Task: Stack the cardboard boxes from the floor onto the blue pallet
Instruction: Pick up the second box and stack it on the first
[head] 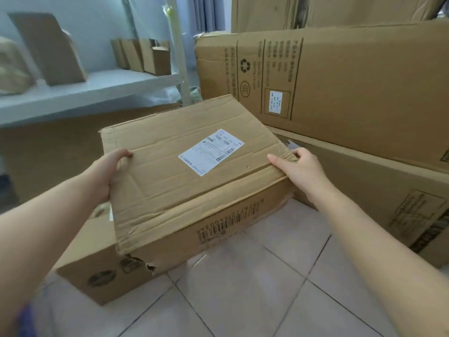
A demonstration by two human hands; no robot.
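A worn, flat cardboard box [170, 176] with a white shipping label on top is held tilted above the tiled floor. My left hand [109, 171] grips its left edge, thumb on top. On the opposite side, my right hand [301, 171] clasps the right corner with its fingers over the edge. Under the held box's left part, a second cardboard box [97, 271] with a torn front corner rests on the floor. No blue pallet is in view.
Large printed cartons [352, 88] are stacked at the right, one low carton [388, 200] reaching the floor. A pale shelf [85, 91] at the left carries small folded cartons. Light tiled floor [255, 288] lies in front of me.
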